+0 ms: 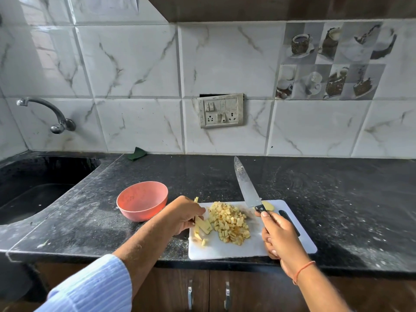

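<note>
On the white cutting board (247, 248) at the desk's (337, 199) front edge, the left hand (183, 216) pinches pale strips (203, 225) in its grip by the board's left edge, beside a heap of diced pieces (229, 222). The right hand (279, 235) has its grip wrapped round the knife (246, 185) handle, blade pointing away. A pink bowl (142, 200) stands just left of the board.
</note>
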Demonstrator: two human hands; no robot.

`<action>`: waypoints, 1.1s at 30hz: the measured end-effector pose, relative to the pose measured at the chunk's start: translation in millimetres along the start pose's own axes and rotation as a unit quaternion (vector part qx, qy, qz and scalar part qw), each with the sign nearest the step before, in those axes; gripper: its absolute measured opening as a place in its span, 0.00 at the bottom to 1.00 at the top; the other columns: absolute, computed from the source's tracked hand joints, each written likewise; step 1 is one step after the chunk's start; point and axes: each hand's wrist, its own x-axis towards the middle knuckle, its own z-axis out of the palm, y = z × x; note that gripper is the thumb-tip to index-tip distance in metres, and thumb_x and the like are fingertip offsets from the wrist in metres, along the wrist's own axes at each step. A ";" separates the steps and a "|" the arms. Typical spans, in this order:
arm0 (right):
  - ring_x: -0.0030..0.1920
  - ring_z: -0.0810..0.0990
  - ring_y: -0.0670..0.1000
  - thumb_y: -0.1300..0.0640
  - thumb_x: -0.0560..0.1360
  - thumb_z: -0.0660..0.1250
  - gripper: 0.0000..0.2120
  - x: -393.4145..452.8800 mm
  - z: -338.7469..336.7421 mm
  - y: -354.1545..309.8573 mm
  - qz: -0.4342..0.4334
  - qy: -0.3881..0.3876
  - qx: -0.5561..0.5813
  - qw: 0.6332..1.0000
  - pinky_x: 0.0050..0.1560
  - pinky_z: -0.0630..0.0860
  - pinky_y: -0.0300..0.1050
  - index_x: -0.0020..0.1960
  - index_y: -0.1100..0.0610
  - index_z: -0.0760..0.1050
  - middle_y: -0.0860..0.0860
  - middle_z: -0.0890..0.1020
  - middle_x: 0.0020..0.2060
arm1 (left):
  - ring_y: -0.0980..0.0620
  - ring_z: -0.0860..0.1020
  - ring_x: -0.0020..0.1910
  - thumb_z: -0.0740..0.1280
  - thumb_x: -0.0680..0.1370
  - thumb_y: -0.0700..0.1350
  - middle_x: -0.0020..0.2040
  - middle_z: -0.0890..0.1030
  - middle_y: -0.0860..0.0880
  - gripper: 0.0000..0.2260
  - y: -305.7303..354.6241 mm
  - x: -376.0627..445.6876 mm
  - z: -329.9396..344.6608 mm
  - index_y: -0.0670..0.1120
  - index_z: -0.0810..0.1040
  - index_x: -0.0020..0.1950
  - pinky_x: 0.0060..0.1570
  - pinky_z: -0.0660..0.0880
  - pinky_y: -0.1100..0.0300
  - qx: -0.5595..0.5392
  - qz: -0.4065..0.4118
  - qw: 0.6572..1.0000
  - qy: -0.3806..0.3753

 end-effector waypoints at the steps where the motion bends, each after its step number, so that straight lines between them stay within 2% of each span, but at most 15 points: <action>1: 0.27 0.56 0.47 0.47 0.87 0.60 0.12 0.0 -0.1 0.4 -0.002 -0.001 0.001 1.000 0.28 0.52 0.39 0.60 0.51 0.80 0.48 0.63 0.28 | 0.42 0.85 0.56 0.72 0.80 0.33 0.53 0.86 0.40 0.06 1.6 -1.3 0.9 0.38 0.79 0.56 0.63 0.81 0.47 0.005 0.005 1.000 0.006; 4: 0.26 0.55 0.48 0.47 0.87 0.60 0.13 0.9 -0.9 1.1 -0.003 -0.004 0.008 1.000 0.28 0.51 0.39 0.60 0.52 0.80 0.49 0.63 0.29 | 0.51 0.85 0.55 0.65 0.82 0.29 0.51 0.87 0.49 0.13 2.8 -5.2 0.6 0.42 0.78 0.63 0.65 0.80 0.50 0.025 0.038 0.999 -0.009; 7: 0.27 0.55 0.48 0.47 0.87 0.60 0.13 1.2 -1.2 2.2 -0.005 -0.009 0.013 1.000 0.29 0.51 0.39 0.60 0.52 0.81 0.49 0.63 0.29 | 0.57 0.84 0.52 0.68 0.81 0.30 0.51 0.87 0.56 0.15 2.8 -5.1 -4.9 0.44 0.83 0.63 0.56 0.81 0.61 0.168 0.137 0.976 -0.030; 9: 0.26 0.55 0.48 0.47 0.87 0.60 0.13 1.4 -1.3 2.5 -0.007 -0.009 0.015 1.000 0.28 0.51 0.39 0.60 0.51 0.81 0.49 0.64 0.29 | 0.61 0.83 0.47 0.68 0.81 0.32 0.50 0.86 0.59 0.14 7.1 -7.4 -10.6 0.47 0.86 0.61 0.50 0.82 0.66 0.289 0.215 0.932 -0.037; 13: 0.26 0.55 0.48 0.48 0.87 0.60 0.12 1.5 -1.2 2.6 -0.011 -0.009 0.012 1.000 0.27 0.52 0.39 0.60 0.51 0.81 0.49 0.64 0.29 | 0.58 0.84 0.51 0.60 0.81 0.33 0.54 0.84 0.64 0.26 10.4 -11.3 -25.7 0.63 0.86 0.57 0.54 0.83 0.50 0.480 0.292 0.823 -0.082; 15: 0.26 0.55 0.48 0.48 0.87 0.60 0.12 1.1 -0.9 2.8 -0.014 -0.013 0.011 1.000 0.28 0.52 0.39 0.60 0.51 0.81 0.49 0.63 0.29 | 0.57 0.83 0.54 0.61 0.81 0.35 0.58 0.82 0.66 0.28 7.9 -8.5 -34.7 0.70 0.84 0.52 0.57 0.82 0.49 0.525 0.313 0.785 -0.099; 16: 0.26 0.55 0.48 0.48 0.87 0.60 0.12 0.9 -1.0 3.1 -0.015 -0.015 0.010 1.000 0.28 0.52 0.39 0.60 0.51 0.81 0.49 0.63 0.29 | 0.59 0.82 0.56 0.62 0.82 0.36 0.59 0.82 0.67 0.27 6.3 -6.9 -37.8 0.71 0.83 0.52 0.59 0.81 0.51 0.535 0.321 0.773 -0.111; 18: 0.27 0.55 0.48 0.49 0.87 0.60 0.12 1.3 -1.0 3.2 -0.018 -0.016 0.008 1.000 0.27 0.52 0.40 0.60 0.51 0.81 0.49 0.64 0.29 | 0.63 0.80 0.60 0.65 0.82 0.37 0.60 0.81 0.67 0.22 5.1 -10.4 -41.3 0.66 0.85 0.58 0.63 0.79 0.57 0.532 0.336 0.766 -0.132; 21: 0.27 0.55 0.48 0.49 0.87 0.60 0.12 1.6 -0.8 3.7 -0.021 -0.018 0.006 1.000 0.28 0.52 0.40 0.59 0.52 0.80 0.49 0.63 0.29 | 0.63 0.78 0.63 0.67 0.82 0.39 0.65 0.80 0.65 0.21 3.9 -12.0 -48.4 0.63 0.83 0.65 0.64 0.77 0.61 0.523 0.345 0.766 -0.140; 23: 0.27 0.54 0.48 0.49 0.87 0.61 0.11 2.0 -0.9 4.2 -0.022 -0.017 0.009 1.000 0.27 0.52 0.41 0.59 0.52 0.80 0.49 0.62 0.29 | 0.64 0.78 0.61 0.69 0.81 0.42 0.65 0.79 0.65 0.20 2.9 -9.7 -55.5 0.63 0.81 0.67 0.63 0.77 0.62 0.530 0.349 0.761 -0.135; 26: 0.28 0.55 0.48 0.49 0.87 0.61 0.11 3.0 -0.8 5.5 -0.022 -0.018 0.010 1.000 0.27 0.52 0.41 0.59 0.51 0.81 0.49 0.62 0.29 | 0.64 0.80 0.53 0.76 0.76 0.49 0.58 0.80 0.63 0.19 1.8 -9.6 -65.4 0.60 0.81 0.66 0.55 0.80 0.64 0.524 0.339 0.771 -0.125; 30: 0.28 0.55 0.48 0.49 0.87 0.62 0.10 3.7 -0.7 6.0 -0.023 -0.017 0.012 1.000 0.27 0.52 0.41 0.59 0.50 0.81 0.49 0.62 0.29 | 0.63 0.81 0.49 0.83 0.68 0.55 0.53 0.82 0.62 0.26 2.2 -16.7 -73.0 0.58 0.80 0.64 0.49 0.81 0.66 0.513 0.308 0.791 -0.126; 33: 0.28 0.54 0.48 0.49 0.87 0.62 0.10 3.6 -0.6 6.2 -0.025 -0.017 0.012 0.999 0.27 0.53 0.41 0.58 0.51 0.80 0.49 0.62 0.29 | 0.62 0.82 0.45 0.84 0.66 0.57 0.47 0.85 0.60 0.22 4.1 -21.1 -74.9 0.56 0.85 0.57 0.45 0.81 0.67 0.513 0.286 0.796 -0.143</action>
